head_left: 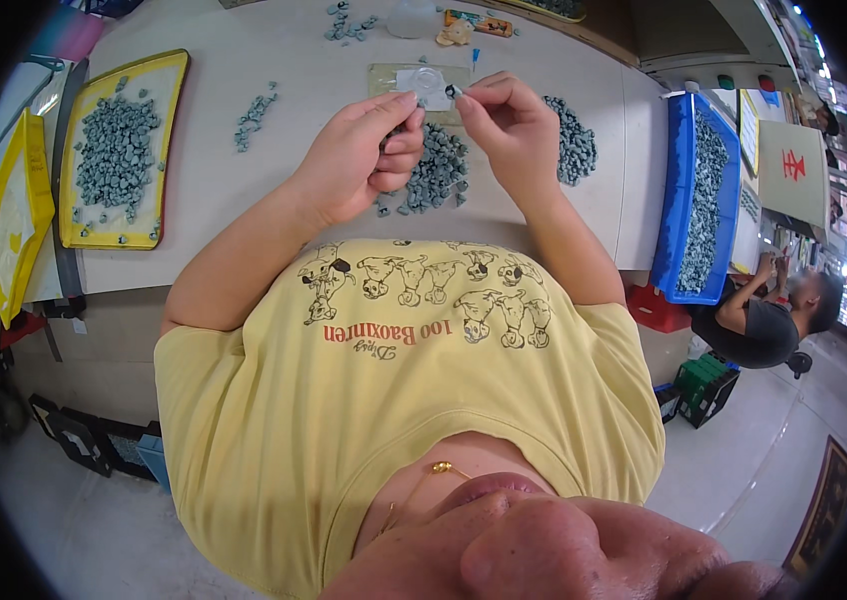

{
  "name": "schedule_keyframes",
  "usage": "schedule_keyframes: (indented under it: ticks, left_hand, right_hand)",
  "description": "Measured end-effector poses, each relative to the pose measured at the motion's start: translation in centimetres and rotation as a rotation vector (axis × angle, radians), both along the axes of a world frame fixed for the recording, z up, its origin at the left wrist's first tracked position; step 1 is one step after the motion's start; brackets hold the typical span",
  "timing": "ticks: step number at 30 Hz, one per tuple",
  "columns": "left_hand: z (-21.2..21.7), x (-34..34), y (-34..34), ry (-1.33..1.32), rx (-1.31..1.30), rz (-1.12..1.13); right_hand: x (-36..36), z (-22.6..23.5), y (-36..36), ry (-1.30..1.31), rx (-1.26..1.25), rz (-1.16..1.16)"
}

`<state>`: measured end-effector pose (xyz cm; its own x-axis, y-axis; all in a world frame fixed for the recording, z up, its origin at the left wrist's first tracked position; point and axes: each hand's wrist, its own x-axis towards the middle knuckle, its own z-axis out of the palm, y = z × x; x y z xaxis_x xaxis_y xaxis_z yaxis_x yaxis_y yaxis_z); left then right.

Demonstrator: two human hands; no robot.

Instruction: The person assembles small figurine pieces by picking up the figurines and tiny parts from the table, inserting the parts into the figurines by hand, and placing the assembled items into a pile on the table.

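My left hand [369, 150] is closed, its thumb and forefinger pressed together at a small grey-green piece, with something dark partly hidden among the curled fingers. Facing it, my right hand [516, 130] pinches a small grey-green piece with a dark spot [452, 91] between thumb and forefinger. Both hands are raised over the table, a short gap between their fingertips. Behind the fingertips lies a flat pad [384, 80] with a white sheet and a clear round dish [428, 80] on it. A heap of similar grey-green pieces [434, 170] lies below and between my hands.
More pieces [574, 145] lie by my right wrist, and a small group [256, 118] lies to the left. A yellow-rimmed tray [170, 130] of pieces stands far left. At right is a blue bin [674, 200] full of pieces; beyond it sits another person [759, 315].
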<state>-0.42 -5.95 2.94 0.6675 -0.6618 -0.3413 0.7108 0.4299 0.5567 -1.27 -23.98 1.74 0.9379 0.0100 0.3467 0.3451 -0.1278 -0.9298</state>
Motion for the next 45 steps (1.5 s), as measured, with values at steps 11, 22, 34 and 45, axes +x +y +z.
schedule_keyframes:
  ticks: [11,22,34,45]
  left_hand:
    - [0.5,-0.5,-0.3,-0.037,0.021,-0.063]
    - [0.7,-0.7,-0.8,-0.036,0.061,-0.058]
    - [0.9,-0.9,-0.8,-0.026,0.006,-0.082]
    - [0.4,-1.0,-1.0,-0.102,-0.063,-0.093]
  right_hand:
    - [-0.4,1.1,0.3,-0.676,-0.441,-0.032]
    - [-0.3,1.0,-0.4,-0.783,-0.509,0.011]
    - [-0.4,1.2,-0.3,-0.804,-0.523,0.017]
    - [-0.5,0.6,0.0,-0.799,-0.49,0.024]
